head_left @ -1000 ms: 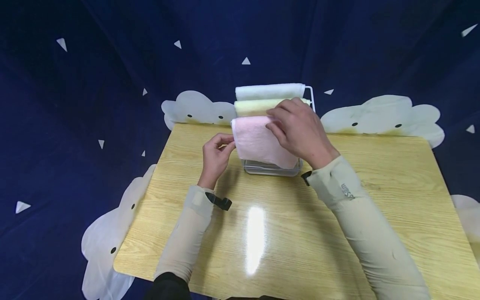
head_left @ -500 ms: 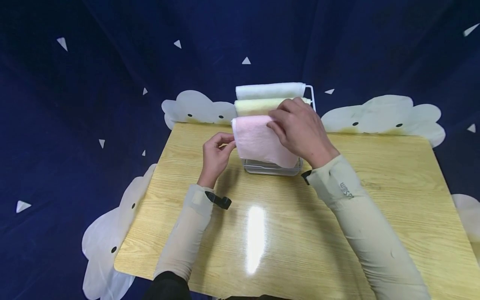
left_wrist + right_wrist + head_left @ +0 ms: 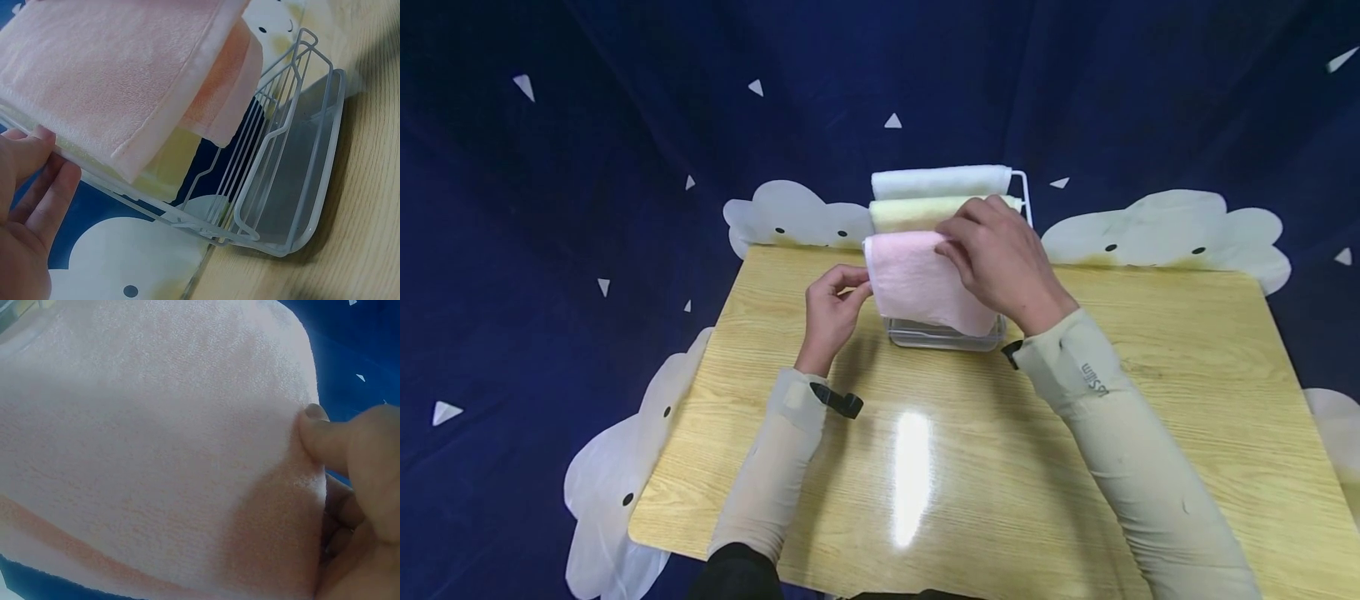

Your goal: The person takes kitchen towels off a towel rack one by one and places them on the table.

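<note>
Behind pink towel (image 3: 913,279), yellow towel (image 3: 906,215)

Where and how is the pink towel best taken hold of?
For the pink towel, probably the top fold, pinched front and back from above: it hangs doubled, with its lower edges apart. The right hand pinches it high up.

Glossy wood-grain table (image 3: 985,475), wire rack (image 3: 1027,200) standing on it, tray (image 3: 943,341) at its base

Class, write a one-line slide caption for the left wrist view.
A left hand pinches the side of a wire rack beside a folded pink towel.
</note>
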Motion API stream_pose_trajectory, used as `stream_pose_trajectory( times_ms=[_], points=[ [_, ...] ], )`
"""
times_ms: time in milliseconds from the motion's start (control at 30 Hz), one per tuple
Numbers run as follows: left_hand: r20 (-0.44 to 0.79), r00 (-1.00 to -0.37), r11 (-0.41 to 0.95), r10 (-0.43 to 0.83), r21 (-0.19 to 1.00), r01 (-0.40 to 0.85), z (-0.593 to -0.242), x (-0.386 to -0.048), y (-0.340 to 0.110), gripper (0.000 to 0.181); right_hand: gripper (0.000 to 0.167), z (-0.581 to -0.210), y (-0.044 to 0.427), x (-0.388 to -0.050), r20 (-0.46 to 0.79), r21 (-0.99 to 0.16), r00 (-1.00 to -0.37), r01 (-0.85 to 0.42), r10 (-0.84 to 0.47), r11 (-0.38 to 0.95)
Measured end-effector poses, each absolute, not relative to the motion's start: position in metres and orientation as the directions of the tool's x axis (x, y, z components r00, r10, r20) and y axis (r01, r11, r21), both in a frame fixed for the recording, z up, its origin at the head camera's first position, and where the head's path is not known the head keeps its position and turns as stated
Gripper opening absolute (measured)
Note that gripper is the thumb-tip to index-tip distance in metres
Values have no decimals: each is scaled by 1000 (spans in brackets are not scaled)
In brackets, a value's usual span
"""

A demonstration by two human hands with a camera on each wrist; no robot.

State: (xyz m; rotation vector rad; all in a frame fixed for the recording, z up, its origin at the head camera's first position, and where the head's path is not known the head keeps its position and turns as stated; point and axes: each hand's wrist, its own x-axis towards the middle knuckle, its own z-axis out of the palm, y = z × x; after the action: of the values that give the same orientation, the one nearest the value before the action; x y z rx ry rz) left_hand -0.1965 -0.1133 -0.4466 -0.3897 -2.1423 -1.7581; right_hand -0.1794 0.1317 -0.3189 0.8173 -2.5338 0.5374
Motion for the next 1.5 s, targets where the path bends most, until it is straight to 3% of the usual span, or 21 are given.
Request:
stream_pose_trajectory(
  times_ms=[233, 500, 1500],
  points=[
    [420, -907, 217, -8, 887, 408, -445, -195, -111, 12, 19, -320, 131, -181, 514, -233, -727, -630, -456, 741],
    [421, -907, 220, -2, 885, 410, -418, -178, -106, 10, 18, -318, 131, -182, 516, -229, -724, -631, -458, 741],
    [405, -914, 203, -11, 896, 394, -419, -178, -105, 10, 18, -292, 137, -182, 517, -274, -723, -646, -458, 712]
  ],
)
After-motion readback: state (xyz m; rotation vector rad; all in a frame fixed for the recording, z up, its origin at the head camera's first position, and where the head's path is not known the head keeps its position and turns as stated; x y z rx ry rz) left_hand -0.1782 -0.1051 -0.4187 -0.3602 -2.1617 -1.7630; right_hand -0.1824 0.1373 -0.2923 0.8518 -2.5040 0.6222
